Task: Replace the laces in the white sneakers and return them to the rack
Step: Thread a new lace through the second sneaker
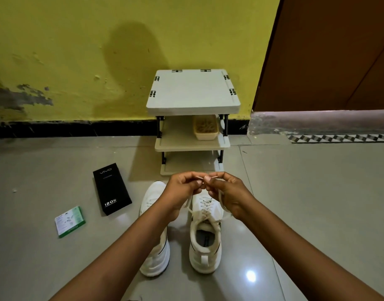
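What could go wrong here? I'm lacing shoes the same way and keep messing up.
Both hands, left hand and right hand, pinch the lace ends up above the right sneaker. Uneven ends could leave one side short. Pulling upward might tip or drag that sneaker into the left sneaker close beside it. The rack stands close ahead, so a sharp tug could knock knuckles against it.

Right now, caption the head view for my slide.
Both hands, left hand and right hand, pinch lace ends above the right sneaker.
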`<state>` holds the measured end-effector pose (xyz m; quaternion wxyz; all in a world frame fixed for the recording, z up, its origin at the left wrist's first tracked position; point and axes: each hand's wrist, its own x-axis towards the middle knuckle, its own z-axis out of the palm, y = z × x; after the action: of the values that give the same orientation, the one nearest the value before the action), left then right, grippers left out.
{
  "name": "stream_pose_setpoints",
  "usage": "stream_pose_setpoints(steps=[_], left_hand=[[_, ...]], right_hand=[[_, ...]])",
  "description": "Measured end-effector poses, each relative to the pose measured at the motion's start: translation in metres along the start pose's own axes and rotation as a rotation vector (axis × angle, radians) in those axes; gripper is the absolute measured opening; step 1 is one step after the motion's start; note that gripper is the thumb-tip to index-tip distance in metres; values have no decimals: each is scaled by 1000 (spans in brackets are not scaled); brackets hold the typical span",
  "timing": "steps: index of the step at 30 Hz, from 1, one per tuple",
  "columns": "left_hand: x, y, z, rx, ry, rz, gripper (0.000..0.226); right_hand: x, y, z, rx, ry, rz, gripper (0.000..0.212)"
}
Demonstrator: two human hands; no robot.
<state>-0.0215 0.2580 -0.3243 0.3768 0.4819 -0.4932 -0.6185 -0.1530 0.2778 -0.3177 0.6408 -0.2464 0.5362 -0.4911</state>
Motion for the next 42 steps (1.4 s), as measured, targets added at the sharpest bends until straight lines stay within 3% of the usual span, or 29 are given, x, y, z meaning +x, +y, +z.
stream_pose_setpoints(steps=[4, 7, 11, 15, 17, 20, 26, 31, 33, 35, 37, 42], left_hand=[[-1, -2, -1, 51, -30, 29, 19], [0, -5, -1, 29, 73, 20, 15], [4, 1, -10, -20, 269, 4, 14], [2, -7, -15, 156, 332, 17, 8], [0, -13, -16, 224, 317, 53, 15], [-2, -10, -15, 343, 180, 102, 8], [-6, -4, -7, 345, -46, -9, 26], [-6, -4, -8, 367, -97, 12, 19], [-6, -8, -9, 362, -47, 43, 15], [-5, -10, -11, 443, 60, 110, 24], [-5, -9, -12, 523, 70, 171, 31], [-6, -6, -8, 585, -23, 178, 9]], right_hand=[[1, 1, -2, -3, 22, 12, 4], [-2, 1, -1, -13, -20, 29, 6], [-4, -1, -5, -248, -97, 39, 8], [-5, 1, -2, -357, -108, 8, 10], [-4, 1, 0, -347, -79, -15, 12], [-3, 1, -1, -304, -18, -29, 16], [-2, 0, -6, -257, 57, -42, 14], [1, 3, -7, -310, 36, -1, 4], [1, 3, -8, -332, 32, -2, 6], [2, 3, -9, -338, 26, -9, 5], [2, 3, -9, -335, 17, -9, 8], [3, 4, -9, -337, -18, -16, 11]])
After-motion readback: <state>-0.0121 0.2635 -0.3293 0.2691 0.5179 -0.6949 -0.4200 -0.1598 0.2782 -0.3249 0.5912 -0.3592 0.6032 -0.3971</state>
